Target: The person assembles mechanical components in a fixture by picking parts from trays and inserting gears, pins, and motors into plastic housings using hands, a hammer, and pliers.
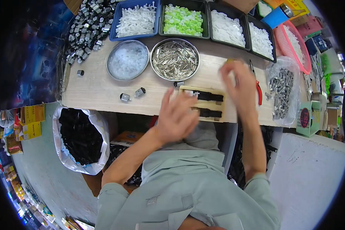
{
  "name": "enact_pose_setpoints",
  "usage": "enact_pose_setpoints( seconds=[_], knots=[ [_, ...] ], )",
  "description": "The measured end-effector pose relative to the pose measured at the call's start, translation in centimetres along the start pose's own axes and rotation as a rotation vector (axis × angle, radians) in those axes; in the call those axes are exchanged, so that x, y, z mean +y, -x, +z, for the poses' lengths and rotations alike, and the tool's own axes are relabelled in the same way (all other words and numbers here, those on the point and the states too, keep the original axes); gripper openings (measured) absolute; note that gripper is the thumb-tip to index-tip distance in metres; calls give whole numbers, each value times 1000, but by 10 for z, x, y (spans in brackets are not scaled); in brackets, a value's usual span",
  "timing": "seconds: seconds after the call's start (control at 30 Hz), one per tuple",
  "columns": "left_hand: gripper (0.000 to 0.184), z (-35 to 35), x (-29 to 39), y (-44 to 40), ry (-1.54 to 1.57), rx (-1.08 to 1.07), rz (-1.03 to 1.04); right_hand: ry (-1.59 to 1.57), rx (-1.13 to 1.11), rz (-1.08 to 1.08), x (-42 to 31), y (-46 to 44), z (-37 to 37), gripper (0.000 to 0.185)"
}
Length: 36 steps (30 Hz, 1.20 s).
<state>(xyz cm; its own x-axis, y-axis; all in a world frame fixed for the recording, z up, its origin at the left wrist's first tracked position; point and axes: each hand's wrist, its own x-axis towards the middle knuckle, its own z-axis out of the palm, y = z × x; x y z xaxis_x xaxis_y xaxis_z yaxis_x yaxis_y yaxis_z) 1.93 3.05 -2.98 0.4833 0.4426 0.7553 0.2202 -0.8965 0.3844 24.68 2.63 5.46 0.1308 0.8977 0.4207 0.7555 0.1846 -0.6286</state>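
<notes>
At the left, a white plastic sack [57,132] of black plastic parts [80,134] stands below the pale wooden counter [92,97], probably because its load is bulky. Small silver-and-black cylindrical motors [90,28] are heaped at the counter's far left corner, perhaps to leave working room. A round steel dish of translucent whitish pieces [127,57] comes next, then a round steel dish of slender metal pins [175,59]; their raised rims likely keep small pieces from scattering. The left hand [177,118] hovers at the left end of a cream rectangular fixture [211,104], its grip loose, fingers apart. The fixture lies near the counter's front edge, within reach of both hands; its recesses seem meant to steady the two long black pieces [211,96] inside. Right of it, the right hand [237,80] is raised, fingers curled; blur hides whether its grip is closed on anything. Red-handled pliers [259,93] lie just beyond, seemingly kept handy, beside a clear plastic bag of grey metal parts [283,90].
</notes>
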Motion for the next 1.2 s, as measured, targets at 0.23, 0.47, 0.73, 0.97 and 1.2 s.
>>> enact_pose_setpoints(
  seconds=[0.23,0.47,0.73,0.97,1.2],
  knots=[
    [23,32,-74,-79,-321,-189,-364,418,7,-41,106,-111,12,18],
    [16,38,-79,-76,-264,-192,-458,354,29,-28,118,-115,20,12],
    [12,27,-75,-77,-84,-10,-418,94,326,-90,67,-75,33,7],
    [11,-8,-15,-82,642,25,-922,-568,212,419,-32,20,59,7],
    [15,-22,34,-53,946,46,-1076,-685,231,522,-65,72,57,8]
  ],
)
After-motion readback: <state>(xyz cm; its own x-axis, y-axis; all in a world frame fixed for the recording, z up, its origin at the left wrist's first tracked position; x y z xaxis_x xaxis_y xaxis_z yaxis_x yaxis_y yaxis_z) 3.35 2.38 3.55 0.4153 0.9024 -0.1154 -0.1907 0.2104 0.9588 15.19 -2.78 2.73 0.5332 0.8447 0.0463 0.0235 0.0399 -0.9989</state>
